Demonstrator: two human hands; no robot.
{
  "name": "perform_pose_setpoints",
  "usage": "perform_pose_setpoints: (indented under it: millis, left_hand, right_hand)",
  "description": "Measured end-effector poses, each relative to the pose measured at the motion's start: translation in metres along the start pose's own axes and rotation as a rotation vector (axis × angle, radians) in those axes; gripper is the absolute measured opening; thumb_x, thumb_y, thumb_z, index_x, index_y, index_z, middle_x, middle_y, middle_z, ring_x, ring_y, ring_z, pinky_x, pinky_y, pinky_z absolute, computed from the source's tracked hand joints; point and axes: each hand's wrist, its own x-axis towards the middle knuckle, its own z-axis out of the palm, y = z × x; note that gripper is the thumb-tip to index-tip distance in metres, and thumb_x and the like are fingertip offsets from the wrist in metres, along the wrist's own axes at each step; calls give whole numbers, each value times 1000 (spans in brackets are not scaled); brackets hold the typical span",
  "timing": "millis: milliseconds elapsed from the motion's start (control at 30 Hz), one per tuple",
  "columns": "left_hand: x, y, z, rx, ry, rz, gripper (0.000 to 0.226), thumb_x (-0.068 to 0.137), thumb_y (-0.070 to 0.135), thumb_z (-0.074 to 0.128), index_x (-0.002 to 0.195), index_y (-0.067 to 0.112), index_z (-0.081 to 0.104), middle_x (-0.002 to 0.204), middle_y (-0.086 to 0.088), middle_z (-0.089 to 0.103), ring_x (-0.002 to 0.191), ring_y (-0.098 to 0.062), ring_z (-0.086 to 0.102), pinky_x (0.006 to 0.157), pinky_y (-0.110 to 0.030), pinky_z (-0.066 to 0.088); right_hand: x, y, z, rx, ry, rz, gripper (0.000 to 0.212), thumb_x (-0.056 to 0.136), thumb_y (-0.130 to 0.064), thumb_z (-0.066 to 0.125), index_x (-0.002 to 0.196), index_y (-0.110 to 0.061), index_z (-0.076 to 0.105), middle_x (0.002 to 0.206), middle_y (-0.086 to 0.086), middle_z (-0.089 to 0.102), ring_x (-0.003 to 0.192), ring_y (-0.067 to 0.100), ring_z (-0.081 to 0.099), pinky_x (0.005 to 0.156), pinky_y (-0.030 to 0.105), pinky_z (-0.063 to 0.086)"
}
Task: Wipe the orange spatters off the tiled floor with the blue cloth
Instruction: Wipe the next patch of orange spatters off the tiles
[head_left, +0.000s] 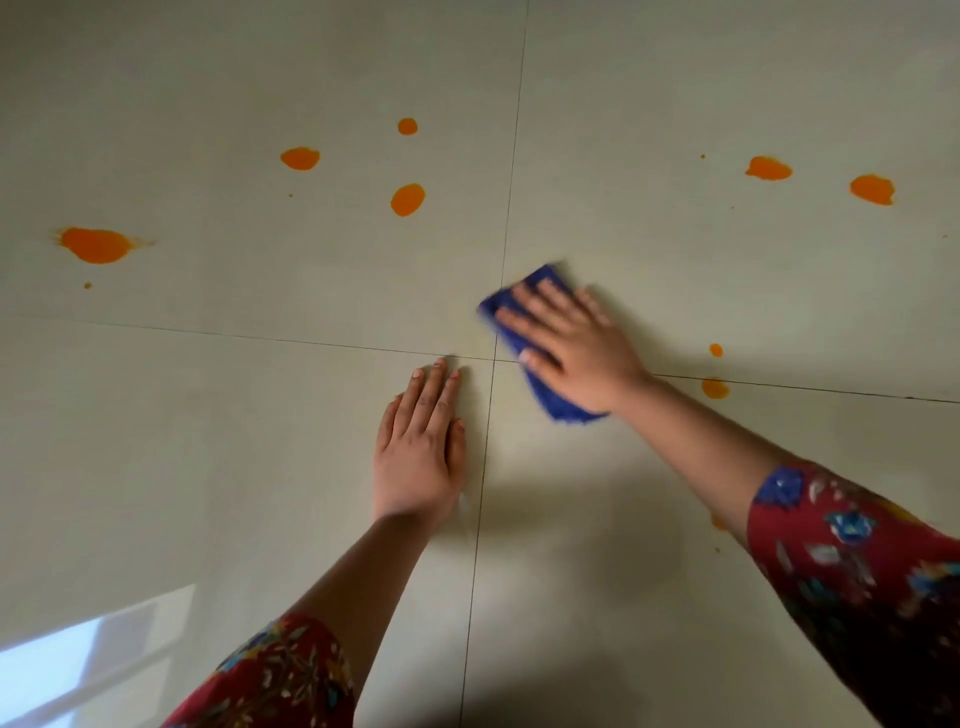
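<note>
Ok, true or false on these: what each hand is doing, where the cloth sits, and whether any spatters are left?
1. The right hand presses the blue cloth flat on the tiled floor. True.
2. The left hand holds a second cloth. False: it rests bare and flat on the tiled floor.
3. Every spatter is wiped away. False: several orange spatters remain beyond the hands.
4. The blue cloth lies across a grout line. True.

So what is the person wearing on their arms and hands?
The left sleeve and right sleeve are dark red fabric printed with blue, yellow and pale flowers, ending above the wrists. The left hand and right hand are bare: no gloves, rings or watch.
</note>
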Motion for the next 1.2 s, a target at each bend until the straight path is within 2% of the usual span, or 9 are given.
perform_pose_setpoints:
  millis: [67, 133, 367, 500, 600, 767, 900, 1000, 1200]
  left_hand:
    - [0, 0, -2, 1, -2, 0, 55, 98, 27, 34, 152, 26, 23, 160, 11, 15, 148, -8, 7, 119, -29, 9]
    - [0, 0, -2, 8, -13, -1, 54, 99, 29, 32, 152, 25, 23, 160, 9, 14, 148, -9, 6, 119, -31, 11]
    - [0, 7, -3, 35, 6, 50, 58, 98, 42, 26, 148, 16, 34, 159, -1, 23, 147, -17, 16, 118, -36, 14]
    - [6, 40, -1, -29, -101, 191, 63, 96, 49, 23, 153, 22, 18, 161, 6, 6, 149, -12, 1, 119, -32, 5]
    - [9, 66, 8, 19, -264, 295, 73, 91, 64, 15, 152, 33, -8, 159, 13, -18, 145, -8, -21, 119, -30, -10]
    - [5, 73, 24, 95, -259, 306, 89, 83, 75, 28, 152, 33, -10, 159, 8, -20, 147, -14, -17, 119, -39, -4]
    - [4, 72, 30, 139, -215, 318, 90, 82, 75, 29, 153, 30, -4, 161, 5, -12, 149, -17, -8, 119, -41, 2]
    - [5, 72, 30, 148, -244, 308, 90, 82, 77, 26, 153, 30, -4, 161, 5, -10, 149, -16, -9, 119, -40, 1]
    - [6, 74, 22, 143, -300, 307, 90, 82, 79, 19, 150, 32, -16, 158, 7, -23, 146, -15, -21, 120, -40, -4]
  right_hand:
    - [12, 34, -5, 69, 47, 435, 60, 95, -54, 20, 152, -35, 25, 162, -3, 17, 150, 24, 13, 120, 49, 10]
    - [17, 33, -6, 103, 63, 672, 60, 95, -53, 24, 153, -35, 22, 163, -2, 12, 150, 24, 9, 120, 47, 5]
    - [-73, -39, 6, 24, 85, 124, 57, 96, -54, 35, 150, -37, 30, 161, -7, 22, 149, 19, 17, 120, 44, 14]
    - [-61, 38, -5, 4, 93, 380, 55, 95, -48, 29, 148, -33, 36, 157, -2, 32, 145, 24, 29, 116, 51, 24]
    - [-74, 90, -14, 33, 48, 605, 64, 92, -56, 18, 150, -32, 33, 160, -2, 25, 148, 25, 22, 117, 49, 18]
    - [-149, 57, -2, -15, 169, 872, 61, 94, -52, 23, 150, -29, 35, 158, 5, 31, 145, 31, 28, 114, 52, 24]
    - [-163, -28, 13, -55, 162, 605, 56, 97, -46, 33, 150, -30, 34, 158, 4, 29, 146, 29, 26, 115, 49, 19]
    - [-117, 0, 5, 3, 137, 423, 54, 97, -49, 33, 149, -36, 34, 159, -4, 28, 147, 23, 24, 117, 50, 19]
    - [-110, 74, -7, 54, 139, 883, 65, 91, -58, 15, 150, -36, 32, 160, -4, 25, 148, 23, 21, 118, 49, 12]
